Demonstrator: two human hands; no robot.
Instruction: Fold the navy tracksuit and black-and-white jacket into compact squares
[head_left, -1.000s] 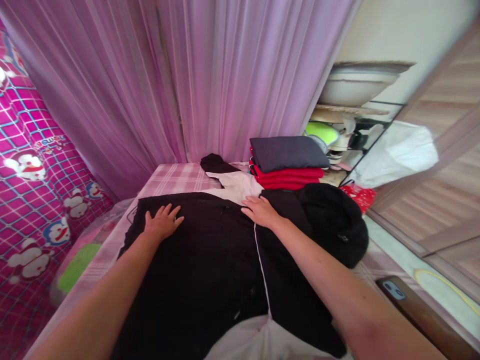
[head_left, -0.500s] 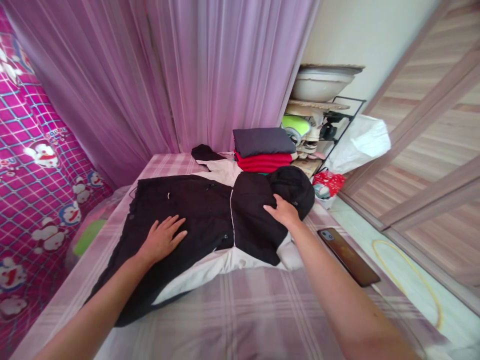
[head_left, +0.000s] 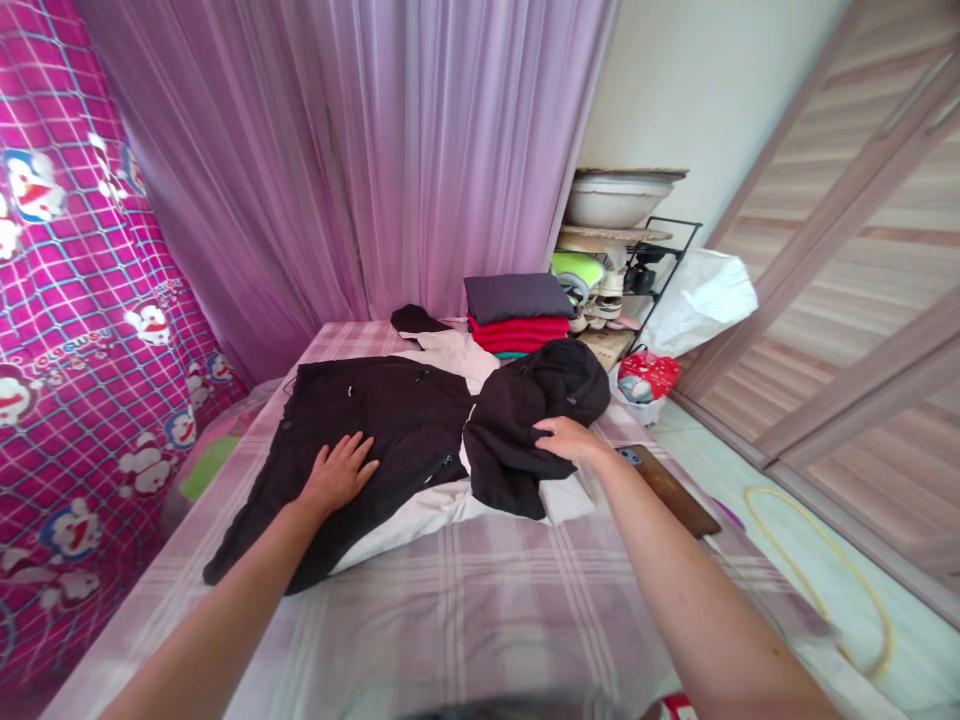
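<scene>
Several fingers of the left hand (head_left: 343,475) lie apart and flat on the jacket (head_left: 397,415), apparently steadying it. The right hand (head_left: 568,440) touches its bunched right end; whether the fingertips pinch cloth, I cannot tell. The jacket lies spread on the sheet (head_left: 450,625), which gives it flat support. Behind it sits a stack (head_left: 519,300), folded seemingly for neatness; to its right, a phone (head_left: 670,492).
</scene>
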